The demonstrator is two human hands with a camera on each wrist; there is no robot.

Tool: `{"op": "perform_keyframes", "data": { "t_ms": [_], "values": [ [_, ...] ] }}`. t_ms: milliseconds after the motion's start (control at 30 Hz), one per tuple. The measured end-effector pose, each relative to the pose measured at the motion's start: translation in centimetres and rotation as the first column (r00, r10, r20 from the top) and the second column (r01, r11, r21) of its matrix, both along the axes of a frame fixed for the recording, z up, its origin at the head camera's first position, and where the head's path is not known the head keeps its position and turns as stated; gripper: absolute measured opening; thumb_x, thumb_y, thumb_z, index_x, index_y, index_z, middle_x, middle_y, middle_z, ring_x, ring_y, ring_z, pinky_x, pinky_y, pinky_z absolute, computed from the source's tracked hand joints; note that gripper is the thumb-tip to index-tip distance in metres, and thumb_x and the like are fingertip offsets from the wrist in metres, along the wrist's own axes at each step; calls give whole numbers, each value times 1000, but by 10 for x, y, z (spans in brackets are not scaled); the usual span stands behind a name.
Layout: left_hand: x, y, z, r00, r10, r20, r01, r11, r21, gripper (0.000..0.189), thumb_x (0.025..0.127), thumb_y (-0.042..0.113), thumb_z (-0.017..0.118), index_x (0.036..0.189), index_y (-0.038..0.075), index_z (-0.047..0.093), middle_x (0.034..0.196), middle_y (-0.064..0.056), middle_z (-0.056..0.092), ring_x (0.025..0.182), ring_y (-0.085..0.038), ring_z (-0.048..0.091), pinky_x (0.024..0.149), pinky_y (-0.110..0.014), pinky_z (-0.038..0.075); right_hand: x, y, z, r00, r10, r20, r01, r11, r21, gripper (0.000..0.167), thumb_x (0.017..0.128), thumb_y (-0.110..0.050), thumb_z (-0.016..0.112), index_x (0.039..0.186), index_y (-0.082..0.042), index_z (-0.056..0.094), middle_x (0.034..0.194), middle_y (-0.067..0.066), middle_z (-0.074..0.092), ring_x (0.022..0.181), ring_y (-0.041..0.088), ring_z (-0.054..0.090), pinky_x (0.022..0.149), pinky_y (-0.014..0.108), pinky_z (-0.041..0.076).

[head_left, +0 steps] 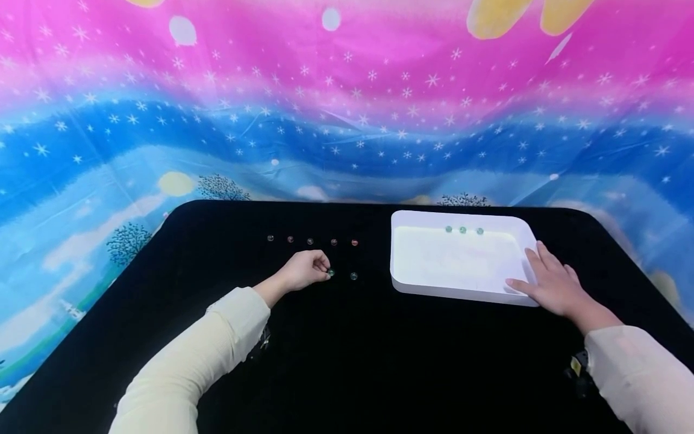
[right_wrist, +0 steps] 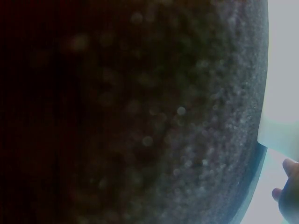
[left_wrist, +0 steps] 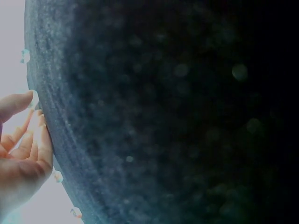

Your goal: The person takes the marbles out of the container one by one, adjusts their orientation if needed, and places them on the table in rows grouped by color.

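Note:
In the head view, my left hand (head_left: 303, 269) pinches a small green glass marble (head_left: 331, 273) between thumb and fingertips, low over the black tabletop. The left wrist view also has this marble (left_wrist: 34, 99) at the thumb tip of the left hand (left_wrist: 25, 149). A second greenish marble (head_left: 354, 276) lies just to its right. My right hand (head_left: 558, 286) rests with fairly straight fingers against the right end of a white rectangular tray (head_left: 434, 290). Inside, along its back wall, sit three green marbles (head_left: 462, 229). The right wrist view catches only part of that hand (right_wrist: 290, 191).
Behind the left hand, several clear and reddish marbles (head_left: 310, 241) lie in a spaced row on the black table (head_left: 347, 355). A printed pink and blue cloth (head_left: 347, 102) hangs behind the table's far edge.

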State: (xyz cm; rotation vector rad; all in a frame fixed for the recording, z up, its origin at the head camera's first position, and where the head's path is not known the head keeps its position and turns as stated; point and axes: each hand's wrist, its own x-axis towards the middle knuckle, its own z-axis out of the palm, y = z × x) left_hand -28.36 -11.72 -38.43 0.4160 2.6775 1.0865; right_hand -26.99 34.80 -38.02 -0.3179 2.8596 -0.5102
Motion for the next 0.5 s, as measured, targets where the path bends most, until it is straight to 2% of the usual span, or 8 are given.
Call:
{"op": "perform_keyframes", "data": {
  "t_ms": [167, 500],
  "values": [
    [2, 0, 5, 1000, -3, -6, 3, 1000, 14, 15, 77, 8, 63, 90, 3, 57, 83, -2, 57, 78, -13, 54, 68, -26, 44, -1, 1, 0, 1000, 4, -1, -4, 1000, 3, 92, 83, -57, 39, 133, 9, -2, 133, 29, -19, 120, 46, -12, 85, 66, -3],
    [3, 9, 21, 999, -30, -31, 34, 994, 106, 23, 81, 13, 61, 99, 1, 56, 88, -3, 55, 78, -15, 53, 65, -27, 44, -1, 0, 0, 1000, 1, 4, -1, 1000, 2, 93, 83, -57, 39, 133, 10, -2, 133, 30, -18, 120, 46, -12, 85, 66, -3]
  ]
}}
